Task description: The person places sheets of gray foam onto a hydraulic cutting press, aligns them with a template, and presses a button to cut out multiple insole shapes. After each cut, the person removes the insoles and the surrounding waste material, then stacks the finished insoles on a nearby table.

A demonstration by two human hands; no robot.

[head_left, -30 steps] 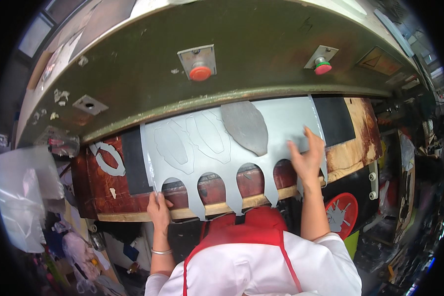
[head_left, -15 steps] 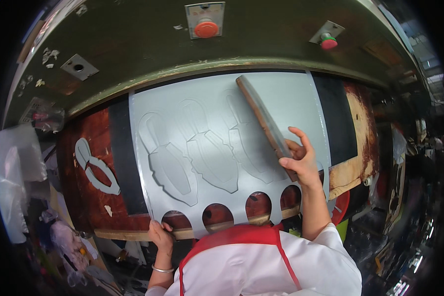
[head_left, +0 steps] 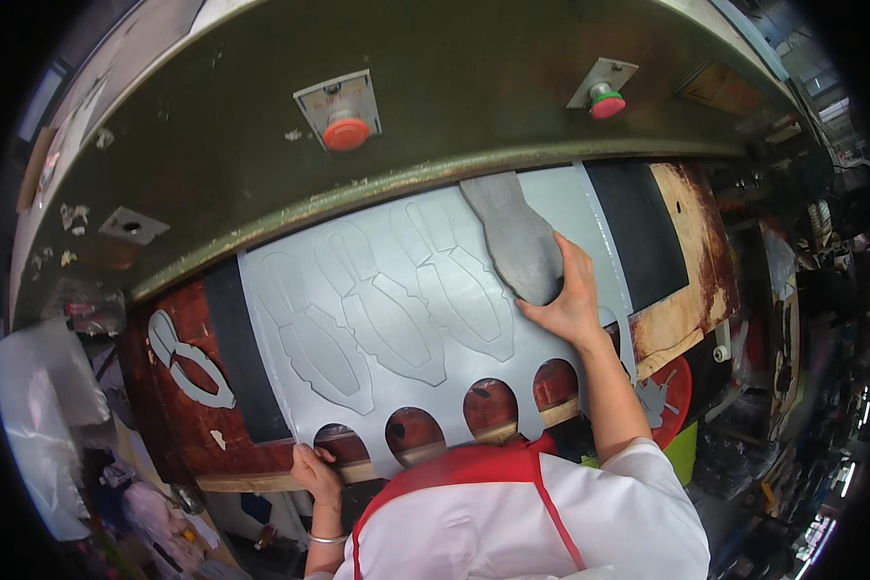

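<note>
A grey sheet (head_left: 541,353) lies across the bench, with several sole-shaped outlines cut into it and several rounded cutouts along its near edge. On its far right part, a dark grey sole-shaped cutting die (head_left: 514,232) lies about flat, beside the rightmost outline. My right hand (head_left: 568,300) is closed around the die's near end, thumb on the left and fingers along the right side. At the sheet's near left corner, my left hand (head_left: 316,474) pinches the edge; its fingertips are partly hidden.
A loose grey sole-shaped cutout (head_left: 191,360) rests on the worn red board (head_left: 179,425) at left. Beyond the sheet rises a green machine front (head_left: 232,145) with an orange button (head_left: 346,132) and a pink-green button (head_left: 607,102). A red basin (head_left: 680,387) with grey scraps stands at right.
The cutting die has gone from tilted on its narrow side to about flat on the sheet, still in my right hand. My left hand stays at the corner. The view has shifted.
</note>
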